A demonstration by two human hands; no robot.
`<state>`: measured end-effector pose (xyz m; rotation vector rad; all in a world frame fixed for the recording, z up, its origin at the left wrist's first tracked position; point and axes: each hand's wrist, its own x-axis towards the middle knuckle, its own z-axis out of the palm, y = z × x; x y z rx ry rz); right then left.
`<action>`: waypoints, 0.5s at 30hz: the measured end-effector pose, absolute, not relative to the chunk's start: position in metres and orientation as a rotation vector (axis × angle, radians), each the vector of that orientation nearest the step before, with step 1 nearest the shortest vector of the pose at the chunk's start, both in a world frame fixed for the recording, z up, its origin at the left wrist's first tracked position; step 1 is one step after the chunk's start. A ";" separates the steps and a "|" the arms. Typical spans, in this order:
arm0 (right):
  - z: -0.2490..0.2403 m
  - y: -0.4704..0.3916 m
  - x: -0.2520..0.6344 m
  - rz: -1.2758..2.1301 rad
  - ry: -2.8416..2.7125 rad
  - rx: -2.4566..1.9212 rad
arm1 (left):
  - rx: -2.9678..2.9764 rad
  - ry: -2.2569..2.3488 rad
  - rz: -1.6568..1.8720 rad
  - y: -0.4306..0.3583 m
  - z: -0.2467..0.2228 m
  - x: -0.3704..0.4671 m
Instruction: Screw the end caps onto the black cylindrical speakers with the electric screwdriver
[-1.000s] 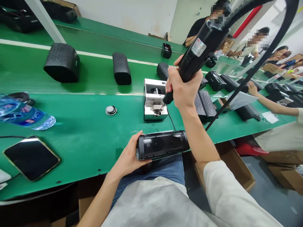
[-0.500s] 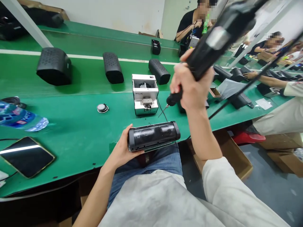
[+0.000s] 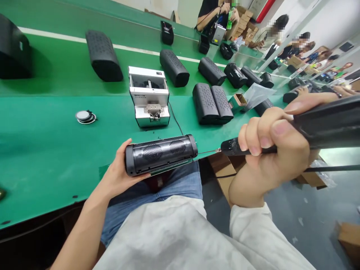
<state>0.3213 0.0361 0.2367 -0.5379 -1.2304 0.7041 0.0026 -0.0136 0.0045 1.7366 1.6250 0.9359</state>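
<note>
A black cylindrical speaker body [image 3: 163,153] with two perforated round areas lies sideways at the table's front edge. My left hand [image 3: 119,170] grips its left end, thumb on top and fingers beneath. My right hand [image 3: 277,140] is wrapped round a black electric screwdriver [image 3: 326,125], held level at the right. Its thin bit points left, and the tip is at the right end cap of the speaker body. Behind the speaker body stands a white and silver screw feeder [image 3: 152,97].
Several black speaker housings [image 3: 209,103] stand on the green table [image 3: 56,150]. Small round parts [image 3: 86,116] lie at the left. A clear plastic bag [image 3: 257,95] is at the right. Cardboard boxes [image 3: 225,180] sit below the table edge. Other people [image 3: 213,17] are at the back.
My right hand has come down and right, turning the screwdriver from upright-tilted to level, with its bit now at the speaker body's end. The view has shifted right; my left hand keeps its hold.
</note>
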 end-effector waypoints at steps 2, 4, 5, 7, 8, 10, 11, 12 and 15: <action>0.232 0.034 0.320 0.704 -1.262 -0.550 | 1.738 1.623 0.930 -0.013 0.003 0.002; 0.222 0.029 0.320 0.706 -1.297 -0.616 | 1.742 1.608 0.932 -0.013 0.002 0.002; 0.215 0.028 0.320 0.717 -1.316 -0.637 | 1.740 1.602 0.940 -0.013 0.002 0.003; 0.197 0.028 0.322 0.769 -1.371 -0.646 | 1.714 1.606 0.968 -0.014 0.000 0.004; 0.187 0.030 0.322 0.798 -1.402 -0.639 | 1.694 1.614 0.981 -0.014 -0.001 0.005; 0.169 0.035 0.323 0.827 -1.459 -0.610 | 1.664 1.630 1.012 -0.016 -0.004 0.007; 0.162 0.037 0.324 0.828 -1.481 -0.591 | 1.658 1.633 1.024 -0.017 -0.005 0.007; 0.156 0.039 0.324 0.830 -1.494 -0.576 | 1.656 1.632 1.033 -0.018 -0.007 0.008; 0.148 0.038 0.325 0.825 -1.491 -0.544 | 1.648 1.640 1.030 -0.021 -0.013 0.007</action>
